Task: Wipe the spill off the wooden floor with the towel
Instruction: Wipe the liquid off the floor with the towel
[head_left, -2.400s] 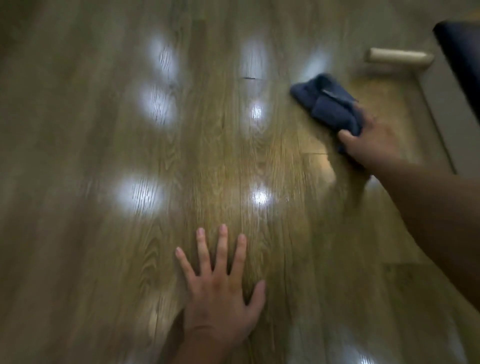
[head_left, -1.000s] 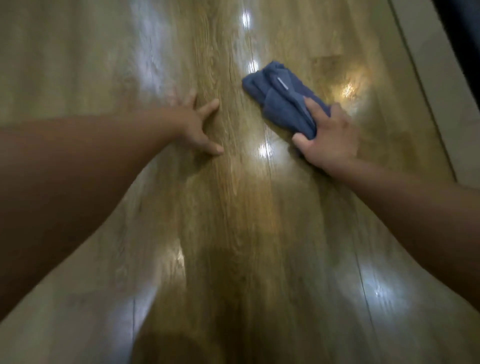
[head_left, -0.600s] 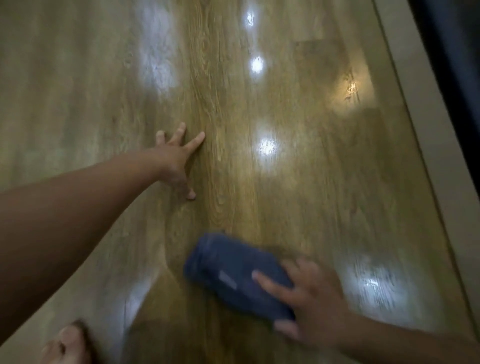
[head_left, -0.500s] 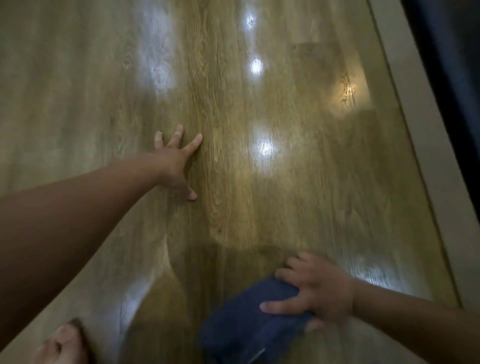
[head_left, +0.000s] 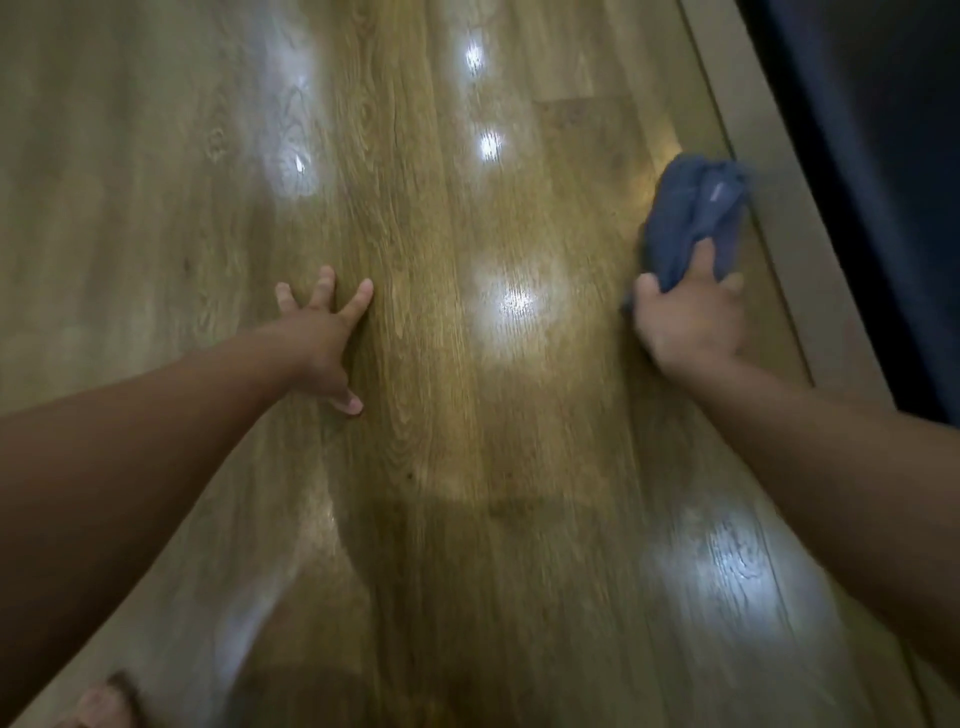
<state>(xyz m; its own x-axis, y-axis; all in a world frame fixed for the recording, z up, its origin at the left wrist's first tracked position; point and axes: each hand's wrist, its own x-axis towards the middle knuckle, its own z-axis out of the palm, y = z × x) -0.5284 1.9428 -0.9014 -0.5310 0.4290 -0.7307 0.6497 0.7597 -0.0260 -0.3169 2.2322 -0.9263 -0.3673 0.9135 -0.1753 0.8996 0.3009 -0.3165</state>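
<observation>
braces the left hand (head_left: 317, 338) on the wooden floor (head_left: 415, 467), palm down, fingers straight and splayed wide, thumb stuck out toward the near side, grasping nothing. stretches the bare left arm in from the lower left edge.

reaches out on the other side with the right hand (head_left: 691, 317) and clutches the near end of the blue towel (head_left: 685, 218), thumb and fingers curled round bunched cloth, one finger laid up over the top of it. holds the towel down on the boards at the far right of the floor, crumpled and lumpy, with a small pale label facing up and the far end reaching the pale strip (head_left: 779, 249) bordering the planks. beyond that strip, only a dark surface (head_left: 883, 156), too dim to name.

between the two hands, apart from both, a row of white glints (head_left: 514, 304) down the middle planks; possibly a wet film there, possibly just lamp glare, not clear through the blur. at the lower left corner, part of a bare foot (head_left: 101, 704), soft and out of focus.
</observation>
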